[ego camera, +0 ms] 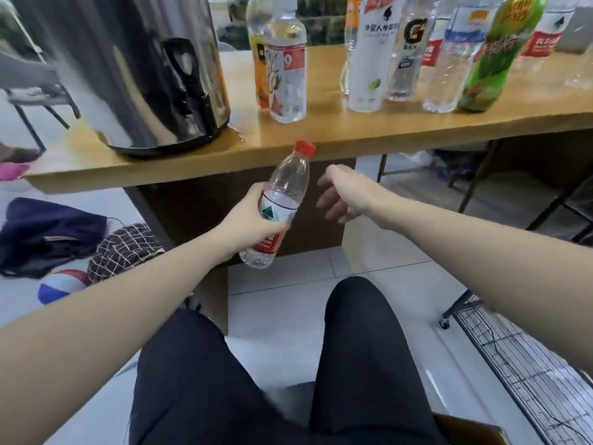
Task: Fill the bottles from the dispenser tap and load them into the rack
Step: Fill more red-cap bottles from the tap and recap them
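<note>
Left-hand fingers [272, 227] grip the capped bottle [282, 200], partly hiding its label; right hand [345, 195] hangs relaxed.

A clear plastic bottle [279, 200] with a red cap and red-and-white label is held tilted below the near edge of the worktop [192, 155], cap pointing up and right. A steel dispenser [128, 65] stands far left on the worktop. Two labelled bottles [282, 65] stand right of it; a row of mixed bottles [449, 53] stands further right. A wire rack [526, 370] lies near right on the floor.
</note>
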{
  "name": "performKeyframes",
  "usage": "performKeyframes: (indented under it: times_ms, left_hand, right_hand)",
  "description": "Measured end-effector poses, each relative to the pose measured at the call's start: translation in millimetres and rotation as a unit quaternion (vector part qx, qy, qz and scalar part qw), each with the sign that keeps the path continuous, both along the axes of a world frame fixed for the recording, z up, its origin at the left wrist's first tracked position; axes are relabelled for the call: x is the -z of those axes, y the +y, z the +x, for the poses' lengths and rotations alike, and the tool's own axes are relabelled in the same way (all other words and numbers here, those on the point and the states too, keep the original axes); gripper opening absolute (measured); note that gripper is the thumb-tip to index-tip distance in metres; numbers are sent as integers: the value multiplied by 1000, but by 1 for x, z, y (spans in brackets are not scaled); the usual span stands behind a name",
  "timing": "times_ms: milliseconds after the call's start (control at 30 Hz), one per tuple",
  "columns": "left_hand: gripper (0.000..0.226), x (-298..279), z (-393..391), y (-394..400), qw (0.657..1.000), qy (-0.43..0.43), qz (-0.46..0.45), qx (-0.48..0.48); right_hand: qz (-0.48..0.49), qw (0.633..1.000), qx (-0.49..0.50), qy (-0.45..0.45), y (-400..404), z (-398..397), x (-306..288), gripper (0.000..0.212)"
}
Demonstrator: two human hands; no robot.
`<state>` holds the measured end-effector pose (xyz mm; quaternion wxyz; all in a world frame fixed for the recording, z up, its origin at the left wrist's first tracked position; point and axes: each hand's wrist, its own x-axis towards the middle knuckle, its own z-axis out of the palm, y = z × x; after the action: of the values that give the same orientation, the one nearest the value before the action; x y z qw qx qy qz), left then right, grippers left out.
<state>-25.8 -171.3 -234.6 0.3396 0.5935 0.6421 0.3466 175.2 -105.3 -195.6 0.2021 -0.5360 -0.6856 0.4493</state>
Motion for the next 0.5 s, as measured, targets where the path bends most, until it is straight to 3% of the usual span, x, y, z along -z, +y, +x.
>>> performKeyframes:
  times_ms: [100,333,433,500]
  left_hand:
    - [79,12,-19,-12,998,62,5,15]
    - [90,17,-39,-24,992,119,20,20]
    - [96,17,-40,-28,988,140,59,-4]
    - [95,15,-37,-31,970,218,94,-48]
  right_hand:
    - [57,998,-1,-24,1,-17,-11,47]
    - [192,954,-27,-230,-2,-49,-10,65]
    - [177,957,-15,-230,-3,-58,-9,71]
    - [137,969,-26,-203,-4,-63,-6,66]
